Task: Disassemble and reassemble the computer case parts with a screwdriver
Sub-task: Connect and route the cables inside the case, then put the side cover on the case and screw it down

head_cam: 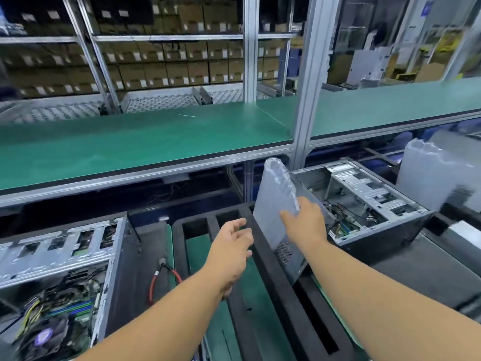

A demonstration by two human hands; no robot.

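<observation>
While right hand (304, 225) holding side panel (273, 204)

A single head-worn camera looks forward and down from close above the workbench (145, 142). Both forearms reach in from the bottom edge; stacked shelves (166, 37) fill the background.

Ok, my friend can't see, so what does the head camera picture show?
A person's right hand holds a grey side panel wrapped in clear plastic, tilted beside an open computer case. The left hand hovers open and empty over a black foam tray. Another open case sits at the left, under a green shelf.
</observation>
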